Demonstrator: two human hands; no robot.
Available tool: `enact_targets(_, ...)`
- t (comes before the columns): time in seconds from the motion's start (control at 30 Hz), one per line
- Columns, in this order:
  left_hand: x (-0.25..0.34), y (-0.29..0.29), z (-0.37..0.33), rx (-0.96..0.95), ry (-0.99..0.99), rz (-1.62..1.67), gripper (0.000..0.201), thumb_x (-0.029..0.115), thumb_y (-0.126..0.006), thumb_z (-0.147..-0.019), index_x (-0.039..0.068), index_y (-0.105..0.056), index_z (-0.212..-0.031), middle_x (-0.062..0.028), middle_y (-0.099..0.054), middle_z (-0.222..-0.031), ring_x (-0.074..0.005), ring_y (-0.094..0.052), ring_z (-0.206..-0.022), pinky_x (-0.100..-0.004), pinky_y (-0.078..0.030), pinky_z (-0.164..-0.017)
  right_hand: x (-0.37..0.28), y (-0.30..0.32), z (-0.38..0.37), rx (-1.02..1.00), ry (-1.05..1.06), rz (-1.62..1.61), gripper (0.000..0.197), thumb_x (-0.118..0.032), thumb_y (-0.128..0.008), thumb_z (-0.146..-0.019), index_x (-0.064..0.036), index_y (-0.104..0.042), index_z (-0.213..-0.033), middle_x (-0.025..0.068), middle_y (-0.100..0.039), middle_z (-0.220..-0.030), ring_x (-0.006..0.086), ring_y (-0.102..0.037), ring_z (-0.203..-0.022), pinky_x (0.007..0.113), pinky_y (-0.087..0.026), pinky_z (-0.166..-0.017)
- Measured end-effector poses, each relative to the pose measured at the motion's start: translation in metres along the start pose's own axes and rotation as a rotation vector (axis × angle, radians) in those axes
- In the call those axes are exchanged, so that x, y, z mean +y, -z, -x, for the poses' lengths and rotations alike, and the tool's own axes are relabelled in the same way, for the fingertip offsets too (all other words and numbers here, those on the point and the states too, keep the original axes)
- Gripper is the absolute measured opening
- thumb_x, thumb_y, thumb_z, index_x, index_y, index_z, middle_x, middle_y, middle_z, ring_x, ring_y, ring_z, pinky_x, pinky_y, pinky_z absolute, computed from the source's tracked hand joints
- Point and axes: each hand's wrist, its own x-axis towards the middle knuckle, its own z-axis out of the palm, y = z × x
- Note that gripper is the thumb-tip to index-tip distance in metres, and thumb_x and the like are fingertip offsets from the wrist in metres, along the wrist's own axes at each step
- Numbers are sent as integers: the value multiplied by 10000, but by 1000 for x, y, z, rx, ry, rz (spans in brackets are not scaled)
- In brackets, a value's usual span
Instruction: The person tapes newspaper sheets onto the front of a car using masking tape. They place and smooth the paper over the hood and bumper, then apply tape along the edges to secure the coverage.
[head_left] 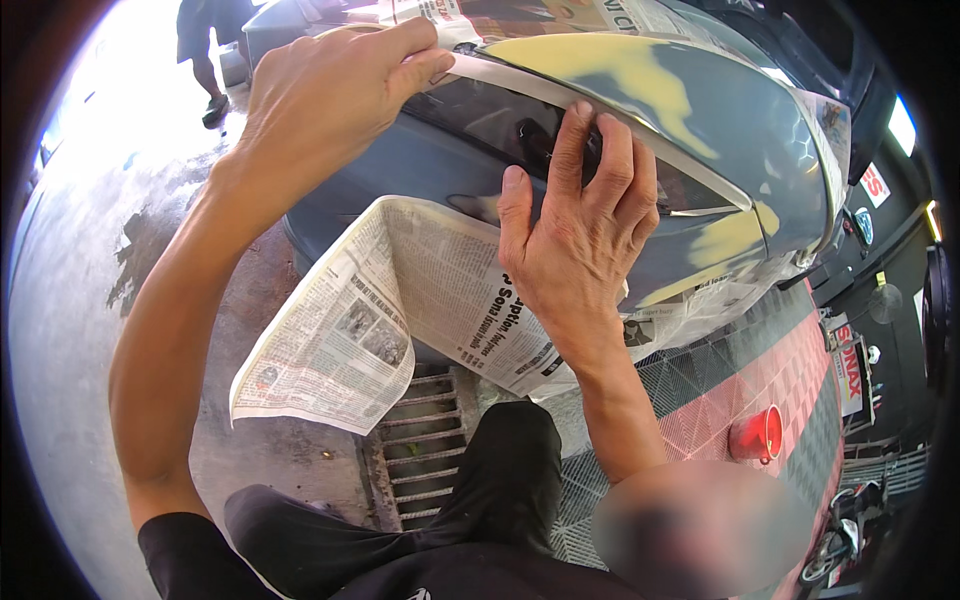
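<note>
Fingers (571, 150) on pale tape (510, 79) along grey car panel (738, 112), floor grate (425, 441) below

A black short sleeve (185, 555) shows at the lower left; a black shirt (490, 578) with a small white mark (420, 594) and dark trousers (500, 470) occupy the lower centre.

A red, round container (752, 437) sits on the red and dark grey gridded floor tiles (690, 410), with what looks like a motorcycle (842, 535) farther off at the lower right. A barred metal drain grate (424, 446) is set beside the concrete floor (75, 400), which bears a dark, ragged stain (140, 255). In the bright upper left stands another person (205, 70) in dark shorts.
</note>
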Motion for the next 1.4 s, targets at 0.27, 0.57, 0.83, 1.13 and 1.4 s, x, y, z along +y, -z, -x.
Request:
enact_targets(0.27,14,1,-11,-107,151,-51,371,513,-569,-1134,220,-797,-1146,-62,-811,-870,-288,-781,-748,-450,-559,-646,0,1,-4,23,32,32,802,-373,-752,-947,-21,-516,-1628,141,-425,-1574,369,-408,-1471,475,-359,-1101)
enact_targets(0.57,16,-8,-11,-24,137,-33,337,451,-581,-1111,205,-809,-1083,-100,-789,-814,-334,-774,-727,-476,-583,-637,-13,-8,-13,49,52,3,761,-372,-751,-929,-6,-571,-1571,116,-445,-1538,348,-418,-1460,462,-367,-1082)
enact_targets(0.83,18,0,-14,-185,199,-25,368,488,-503,-1159,217,-736,-1246,-131,-826,-914,-407,-792,-829,-528,-588,-717,-41,-27,-27,22,57,-85,622,-346,-725,-970,-141,-601,-1544,118,-456,-1510,351,-423,-1425,496,-384,-1086)
enact_targets(1.13,30,-2,-7,-86,144,-63,182,299,-571,-1128,164,-626,-1237,-123,-819,-921,-387,-799,-847,-508,-597,-664,-54,-37,-36,76,2,-122,625,-339,-711,-975,-153,-609,-1563,115,-458,-1498,340,-409,-1411,495,-378,-1056)
enact_targets(1.4,21,-8,3,143,-250,-223,164,137,-669,-973,196,-704,-1123,-10,-710,-889,-227,-725,-744,-372,-508,-665,-56,-44,-35,117,-52,-89,656,-376,-692,-970,-152,-582,-1577,101,-460,-1495,331,-404,-1408,497,-344,-1075)
